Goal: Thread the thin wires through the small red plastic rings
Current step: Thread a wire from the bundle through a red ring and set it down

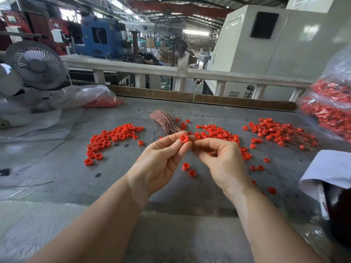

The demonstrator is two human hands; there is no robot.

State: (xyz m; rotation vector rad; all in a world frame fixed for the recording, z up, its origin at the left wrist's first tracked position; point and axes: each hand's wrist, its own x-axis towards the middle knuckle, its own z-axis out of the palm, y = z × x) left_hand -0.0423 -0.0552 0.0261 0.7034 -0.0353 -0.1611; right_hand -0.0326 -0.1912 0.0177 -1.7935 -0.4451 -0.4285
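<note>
A grey worktop [76, 168] is seen, with a clear bag of red parts [330, 109] at the right edge and another bag [91, 97] at the back left beside a small fan [37, 64]. Loose red rings are spread in a pile on the left [112, 137] and a pile on the right [275, 132] tangled with fine wires, and a bundle of thin copper wires [165, 121] lies between them, just behind the hands. The threading step is judged to be in hand: one red ring [183, 138] is pinched at the fingertips of the left hand [161, 162], palm turned up, its opening faced toward the camera. The right hand [222, 158] is brought close against it, thumb and forefinger closed in a narrow grip as if on a wire, though that wire is too thin to be made out there; a fine strand is seen hanging below the ring. Next, a steady aim of the wire tip into the ring's small hole is called for.
</note>
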